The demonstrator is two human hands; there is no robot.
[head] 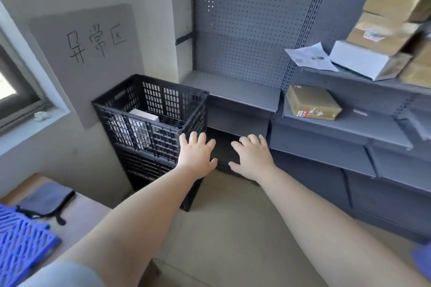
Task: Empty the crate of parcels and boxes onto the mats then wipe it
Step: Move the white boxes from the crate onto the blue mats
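A black slatted crate [130, 109] stands on top of another black crate against the wall at centre left. Inside it a white box [144, 115] shows near the left side; more pale parcels show through the slats. My left hand [196, 154] reaches forward with fingers spread, just in front of the crate's near right corner, holding nothing. My right hand [253, 155] is stretched out beside it, fingers straight, empty, in front of the dark lower shelf opening. A blue perforated mat [21, 242] lies at the bottom left. A grey cloth [45, 199] rests on the wooden surface next to the mat.
Grey metal shelving [326, 128] with a pegboard back fills the right side. A brown taped box [312, 102] sits on a middle shelf; cardboard boxes [394, 18] and a white box [363, 59] are stacked above. A grey sign [93, 53] hangs on the wall by the window.
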